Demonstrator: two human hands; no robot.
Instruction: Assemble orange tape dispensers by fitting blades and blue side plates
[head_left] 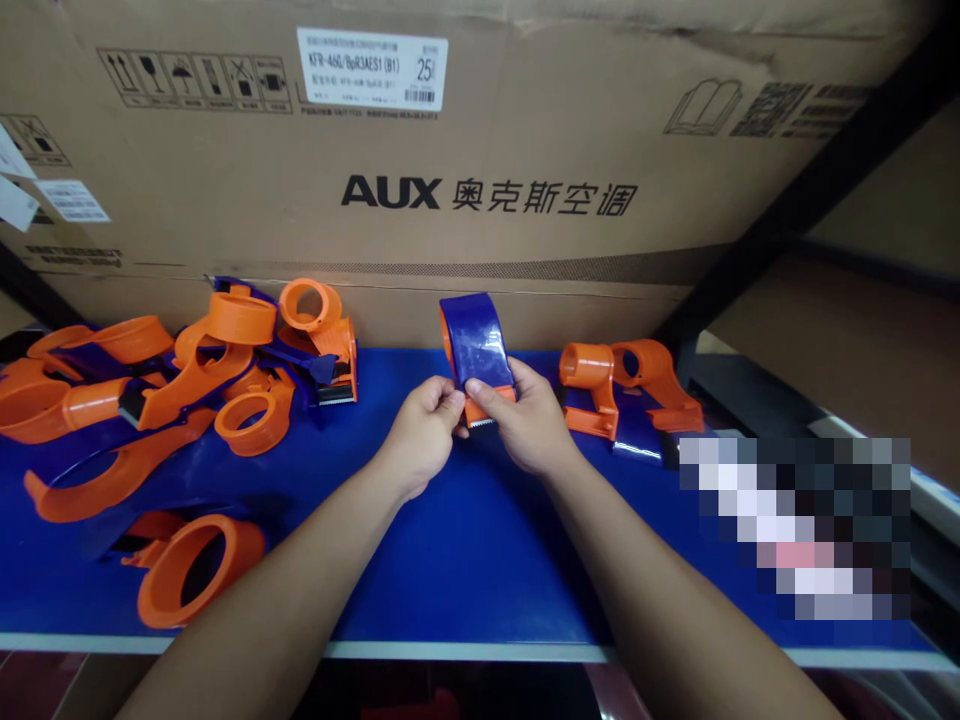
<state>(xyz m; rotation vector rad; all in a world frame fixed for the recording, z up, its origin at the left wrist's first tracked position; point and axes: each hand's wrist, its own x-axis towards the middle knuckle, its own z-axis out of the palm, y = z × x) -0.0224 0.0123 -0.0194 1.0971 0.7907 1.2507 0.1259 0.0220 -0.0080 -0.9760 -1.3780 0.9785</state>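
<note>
An orange and blue tape dispenser point(482, 335) is held up over the middle of the blue shelf, its serrated blade edge facing me. My right hand point(534, 415) is closed around its right side, thumb lying across the orange front. At the lower left of the dispenser, my left hand point(425, 430) is closed with thumb and fingers pinched against its edge by the blade. What the left fingertips grip is partly hidden. To the right, near my right hand, more orange and blue dispensers point(592, 385) stand close together.
A heap of orange and blue dispenser parts point(247, 310) covers the left of the blue shelf point(457, 580), with a loose orange ring piece point(199, 570) nearer the front. Behind stands a large cardboard box point(247, 190). A dark metal frame post point(810, 190) slants at right, above a pixelated patch.
</note>
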